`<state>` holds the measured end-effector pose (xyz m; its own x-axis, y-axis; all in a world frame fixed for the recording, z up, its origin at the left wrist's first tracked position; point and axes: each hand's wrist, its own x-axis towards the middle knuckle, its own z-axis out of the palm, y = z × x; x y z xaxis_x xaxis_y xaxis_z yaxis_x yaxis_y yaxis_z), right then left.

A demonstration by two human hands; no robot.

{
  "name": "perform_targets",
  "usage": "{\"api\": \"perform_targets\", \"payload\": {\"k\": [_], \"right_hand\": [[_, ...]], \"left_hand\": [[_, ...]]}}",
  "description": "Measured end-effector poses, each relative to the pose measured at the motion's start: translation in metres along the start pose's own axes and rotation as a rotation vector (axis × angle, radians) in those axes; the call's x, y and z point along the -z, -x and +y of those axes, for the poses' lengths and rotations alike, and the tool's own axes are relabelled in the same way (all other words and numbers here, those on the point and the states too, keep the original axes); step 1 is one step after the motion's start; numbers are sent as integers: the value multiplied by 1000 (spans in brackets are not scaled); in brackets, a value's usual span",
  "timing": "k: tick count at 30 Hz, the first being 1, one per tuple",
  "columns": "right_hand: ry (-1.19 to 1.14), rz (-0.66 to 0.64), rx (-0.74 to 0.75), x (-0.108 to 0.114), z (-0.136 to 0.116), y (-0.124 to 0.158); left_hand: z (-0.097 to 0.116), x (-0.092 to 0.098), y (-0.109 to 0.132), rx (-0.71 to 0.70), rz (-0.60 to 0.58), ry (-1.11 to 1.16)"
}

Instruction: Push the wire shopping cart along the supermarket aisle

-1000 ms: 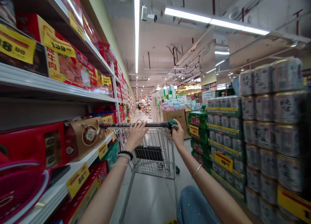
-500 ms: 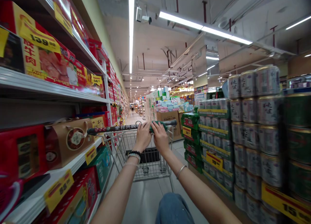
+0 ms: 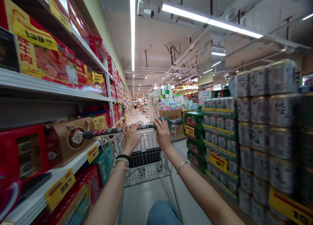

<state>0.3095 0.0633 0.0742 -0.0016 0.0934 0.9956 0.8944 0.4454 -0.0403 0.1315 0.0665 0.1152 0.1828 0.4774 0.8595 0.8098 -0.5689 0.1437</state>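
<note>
Both my hands grip the black printed handle (image 3: 107, 131) of a wire shopping cart (image 3: 146, 163). My left hand (image 3: 131, 136), with beaded bracelets at the wrist, wraps the handle near its middle. My right hand (image 3: 163, 133), with a thin metal bangle on the wrist, holds it just to the right, under a green cloth wrap (image 3: 164, 122). The cart's basket holds a black flat item (image 3: 144, 157) on its bottom. Denim-covered legs (image 3: 162, 214) show below the cart.
Shelves of red gift boxes (image 3: 49, 59) with yellow price tags line the left side close to the cart. Stacks of silver cans (image 3: 266, 127) and green trays stand on the right. A tiled aisle runs ahead to a distant person (image 3: 135, 105).
My right hand has slid left along the handle from its far end, close to my left hand. The cart has swung, and its handle now tilts up to the right.
</note>
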Motion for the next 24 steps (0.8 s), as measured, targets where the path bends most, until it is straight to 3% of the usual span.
{"api": "perform_targets", "payload": {"k": [2, 5, 8, 10, 12, 14, 17, 19, 21, 24], "right_hand": [[-37, -74, 122, -2, -12, -7], [-84, -154, 245, 21, 2, -13], [-81, -110, 152, 49, 31, -16], [-73, -65, 28, 55, 38, -18], [-88, -28, -92, 48, 24, -20], [-131, -14, -155, 32, -6, -22], [-204, -77, -62, 9, -53, -24], [-222, -115, 27, 6, -63, -24], [-232, -128, 130, 15, -48, -20], [-219, -72, 209, 39, 3, -9]], "left_hand": [[-6, 6, 2, 12, -2, 7], [-13, 16, 6, 31, 0, 14], [-12, 24, 10, 49, 0, 23], [-8, 26, 12, 64, 6, 17], [-2, 26, 13, 77, 21, 6], [2, 25, 15, 75, 40, 9], [3, 26, 17, 59, 55, 23], [2, 29, 19, 54, 52, 22], [0, 33, 21, 51, 44, 18], [-1, 35, 23, 54, 50, 23]]}}
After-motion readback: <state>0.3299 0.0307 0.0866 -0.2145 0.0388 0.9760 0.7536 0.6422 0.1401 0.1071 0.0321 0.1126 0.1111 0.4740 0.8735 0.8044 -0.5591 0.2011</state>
